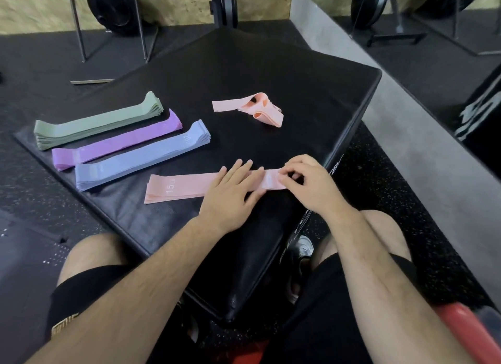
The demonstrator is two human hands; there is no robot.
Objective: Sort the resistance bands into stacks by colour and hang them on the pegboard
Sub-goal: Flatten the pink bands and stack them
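Head: flat pink band (pixel 176 187), blk pad (pixel 271 73)

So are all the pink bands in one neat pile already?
No, some loose pink bands lie tangled apart from the flat pink stack under the left hand.

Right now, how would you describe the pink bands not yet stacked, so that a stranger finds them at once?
On the black padded box, a green stack, a purple stack and a blue stack lie side by side at the left. Right of them, farther back, sits the pink heap. Unlike the flat pink band under the left hand and right hand, it is crumpled and looped.
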